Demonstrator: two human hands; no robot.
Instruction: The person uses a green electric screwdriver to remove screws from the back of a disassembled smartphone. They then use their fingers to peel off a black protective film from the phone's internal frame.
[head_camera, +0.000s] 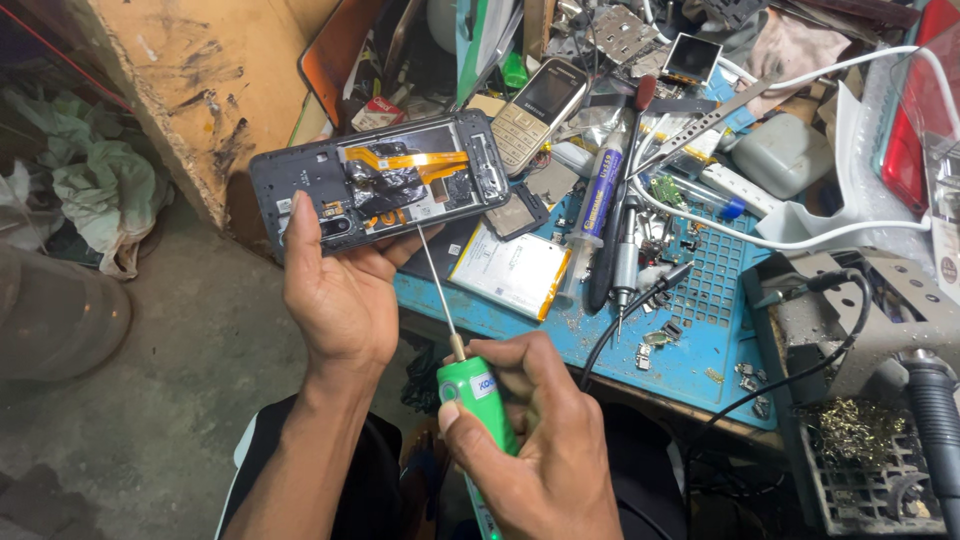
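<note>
My left hand (338, 290) holds an opened smartphone (380, 182) with its back cover off, showing an orange flex cable and black tape inside. It is held level above the near-left corner of the blue work mat (690, 360). My right hand (545, 440) grips a green-handled screwdriver (470, 385). Its thin metal shaft points up, and the tip touches the phone's lower edge near the middle.
On the mat lie a flat battery (512, 270), a grey syringe tube (597, 205), a keypad phone (538, 103), tweezers, small screws and parts. White and black cables cross the right side. A metal stand with brass wool (860, 430) stands at right. A wooden board leans at upper left.
</note>
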